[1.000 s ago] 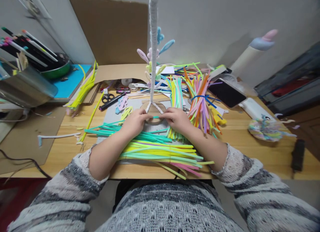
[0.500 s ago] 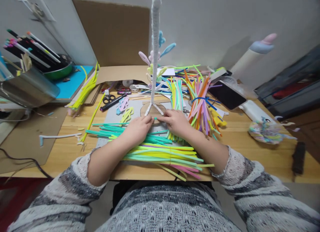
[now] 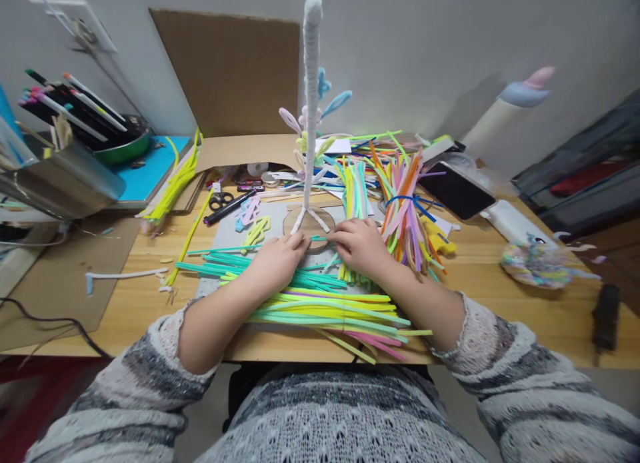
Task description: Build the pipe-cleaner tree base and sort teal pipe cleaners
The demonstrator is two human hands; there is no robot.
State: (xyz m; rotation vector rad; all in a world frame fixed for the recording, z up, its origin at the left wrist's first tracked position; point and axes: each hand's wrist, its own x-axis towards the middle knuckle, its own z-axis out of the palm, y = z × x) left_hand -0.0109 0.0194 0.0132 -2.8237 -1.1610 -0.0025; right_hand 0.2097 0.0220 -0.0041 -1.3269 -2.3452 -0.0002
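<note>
A short stretch of teal pipe cleaner point(image 3: 319, 238) shows between my two hands, its ends pinched in the fingers of my left hand point(image 3: 281, 260) and my right hand point(image 3: 364, 245). Just behind my fingertips is a round wooden disc point(image 3: 327, 218). On it stands a tall white wrapped stem point(image 3: 311, 103) with splayed feet and pastel pipe-cleaner loops point(image 3: 336, 103) on its far side. Loose teal pipe cleaners point(image 3: 220, 263) lie beneath my left wrist. A yellow and mint bundle point(image 3: 330, 310) lies in front of both forearms.
Upright bundles of multicoloured pipe cleaners point(image 3: 403, 210) lie beyond my right hand, beside a phone point(image 3: 457, 188). Scissors point(image 3: 220, 198), a black marker point(image 3: 227, 208) and small bent shapes point(image 3: 256, 231) sit left. Pen holders point(image 3: 70, 183) and cardboard point(image 3: 235, 76) stand behind.
My hands have drawn slightly apart, so more of the teal pipe cleaner shows between them. The whole view has shifted a little; the stem and disc stay in place.
</note>
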